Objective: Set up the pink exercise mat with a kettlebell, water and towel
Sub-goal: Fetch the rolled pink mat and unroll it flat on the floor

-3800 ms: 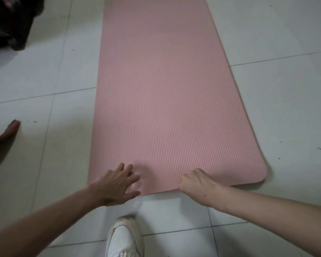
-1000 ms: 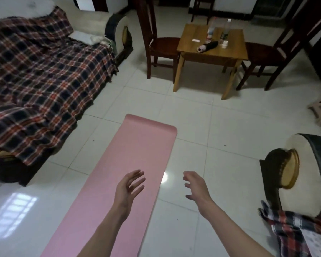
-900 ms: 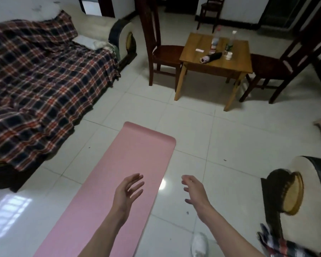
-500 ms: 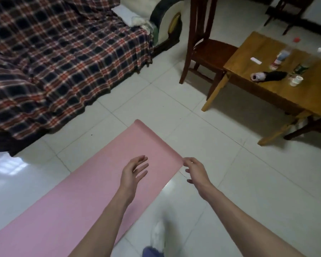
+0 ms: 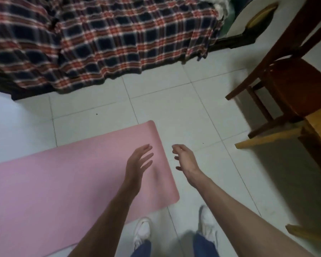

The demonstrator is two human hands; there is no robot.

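The pink exercise mat lies flat on the white tiled floor, stretching from the left edge to its rounded end just left of centre. My left hand hovers over that end of the mat, fingers spread and empty. My right hand hangs over the bare tiles just right of the mat, fingers loosely curled and empty. No kettlebell, water bottle or towel is in view.
A sofa under a plaid blanket fills the top. A dark wooden chair stands at the right, with a corner of a light wooden table beside it. My white shoes stand on the tiles at the mat's near edge.
I have stood up from the mat's end and walked along it. The view has swung down and left, so the tabletop with its bottles has left the frame. Both hands stay empty.
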